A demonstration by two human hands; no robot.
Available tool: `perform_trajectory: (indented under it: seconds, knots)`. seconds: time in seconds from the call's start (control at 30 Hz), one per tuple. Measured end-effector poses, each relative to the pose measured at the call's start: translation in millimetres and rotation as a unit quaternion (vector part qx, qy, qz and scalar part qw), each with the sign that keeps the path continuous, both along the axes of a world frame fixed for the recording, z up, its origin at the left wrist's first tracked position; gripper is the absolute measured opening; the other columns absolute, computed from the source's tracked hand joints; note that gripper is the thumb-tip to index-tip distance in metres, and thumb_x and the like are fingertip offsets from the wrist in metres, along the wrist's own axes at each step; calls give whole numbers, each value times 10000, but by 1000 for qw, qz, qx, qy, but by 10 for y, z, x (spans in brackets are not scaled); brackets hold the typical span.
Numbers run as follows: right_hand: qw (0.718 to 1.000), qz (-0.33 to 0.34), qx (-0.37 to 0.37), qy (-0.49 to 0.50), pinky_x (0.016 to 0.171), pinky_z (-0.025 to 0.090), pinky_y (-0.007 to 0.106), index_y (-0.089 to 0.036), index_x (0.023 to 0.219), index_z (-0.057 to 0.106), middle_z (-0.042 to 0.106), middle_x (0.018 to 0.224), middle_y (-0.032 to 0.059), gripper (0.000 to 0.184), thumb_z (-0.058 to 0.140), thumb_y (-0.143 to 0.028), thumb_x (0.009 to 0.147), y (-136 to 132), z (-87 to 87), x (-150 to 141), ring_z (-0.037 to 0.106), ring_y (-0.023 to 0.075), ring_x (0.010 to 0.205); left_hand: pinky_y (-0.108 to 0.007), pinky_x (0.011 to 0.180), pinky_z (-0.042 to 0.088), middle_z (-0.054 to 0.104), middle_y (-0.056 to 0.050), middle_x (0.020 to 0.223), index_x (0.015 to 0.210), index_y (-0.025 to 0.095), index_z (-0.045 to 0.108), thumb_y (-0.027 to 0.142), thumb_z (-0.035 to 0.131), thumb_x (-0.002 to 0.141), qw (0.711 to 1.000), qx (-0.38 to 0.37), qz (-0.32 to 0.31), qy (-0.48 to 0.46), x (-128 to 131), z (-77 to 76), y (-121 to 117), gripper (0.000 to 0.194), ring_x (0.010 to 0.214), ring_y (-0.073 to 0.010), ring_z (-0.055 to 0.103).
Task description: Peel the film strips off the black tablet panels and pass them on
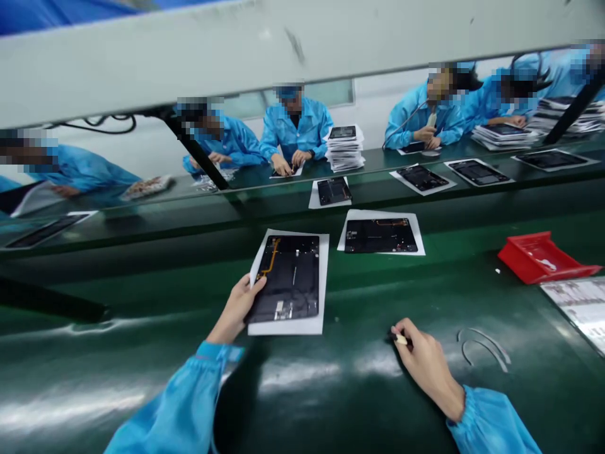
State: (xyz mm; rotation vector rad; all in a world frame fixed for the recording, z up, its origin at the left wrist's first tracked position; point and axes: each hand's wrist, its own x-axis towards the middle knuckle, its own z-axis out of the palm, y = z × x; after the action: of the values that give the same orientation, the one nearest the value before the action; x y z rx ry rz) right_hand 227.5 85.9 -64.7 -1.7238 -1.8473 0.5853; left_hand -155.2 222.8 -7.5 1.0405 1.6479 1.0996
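My left hand (237,308) grips the left edge of a black tablet panel (297,274) together with the white paper sheet (288,326) under it. The thumb lies on the panel's face, near an orange flex cable (271,258). Over the green bench to the right, my right hand (423,356) is closed round a small tool with a black tip and a pale part (401,339); its exact kind is hidden by the fingers. Beyond the held panel, a second tablet panel (380,235) rests on white paper.
A red tray (539,257) sits at the right, beside a printed sheet (574,309). Two curved clear strips (484,350) lie near my right hand. More panels on paper (333,190) line the raised ledge. Co-workers in blue (297,123) sit opposite, beneath an overhead beam (265,57).
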Motion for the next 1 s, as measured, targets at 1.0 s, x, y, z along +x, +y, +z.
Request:
perform_trajectory:
  seconds: [1.0]
  knots:
    - [999, -7, 35, 10, 552, 308, 227, -235, 882, 542, 629, 684, -35, 138, 411, -197, 903, 80, 7, -73, 603, 152, 591, -401, 845, 537, 606, -85, 1134, 1143, 136, 575, 343, 556, 921, 999, 25, 3, 23, 1561, -430, 1165, 304, 991, -197, 611]
